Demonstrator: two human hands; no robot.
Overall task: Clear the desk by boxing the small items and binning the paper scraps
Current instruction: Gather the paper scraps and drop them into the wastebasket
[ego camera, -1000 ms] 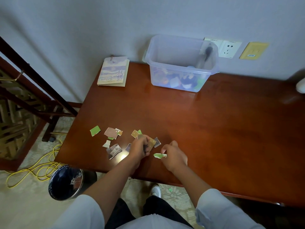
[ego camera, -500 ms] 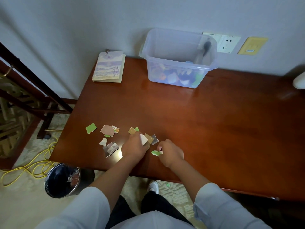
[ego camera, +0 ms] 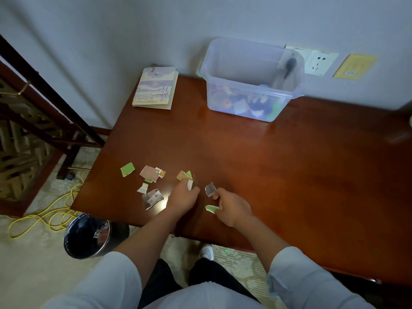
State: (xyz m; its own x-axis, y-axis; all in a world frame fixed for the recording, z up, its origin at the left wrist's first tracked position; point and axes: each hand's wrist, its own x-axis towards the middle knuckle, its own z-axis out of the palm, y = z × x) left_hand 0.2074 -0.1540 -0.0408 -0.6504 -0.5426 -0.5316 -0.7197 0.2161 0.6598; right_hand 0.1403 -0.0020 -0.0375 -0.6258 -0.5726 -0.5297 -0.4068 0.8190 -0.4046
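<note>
The left hand (ego camera: 182,197) is over the near left part of the bench (ego camera: 289,163), its fingers curled tight round a few paper scraps. Only a white scrap (ego camera: 190,185) and a dark edge poke out past the knuckles, so how many it holds cannot be told. The right hand (ego camera: 234,208), just to its right, pinches a green scrap (ego camera: 211,208) between thumb and fingers. A grey scrap (ego camera: 210,189) lies flat on the bench just beside that hand's fingertip; whether they touch is unclear.

More scraps lie loose to the left of the hands: a tan piece (ego camera: 181,175) partly hidden by the left hand, a pinkish-brown piece (ego camera: 149,172), a green square (ego camera: 127,169) farthest left, a small white bit (ego camera: 143,188) and a torn grey piece (ego camera: 152,197) beside a bright glare spot.

The clear box (ego camera: 223,63) stands at the far edge against the wall. Its contents show only as blurred blue, orange, white and green shapes through the frosted side, and a dark item (ego camera: 289,65) leans in its far right corner. A notebook (ego camera: 155,88) lies to the left of the box.

The bin (ego camera: 116,237) stands on the floor off the near left corner, its dark inside hard to read. One green fleck (ego camera: 227,251) lies on the floor under the bench edge.
</note>
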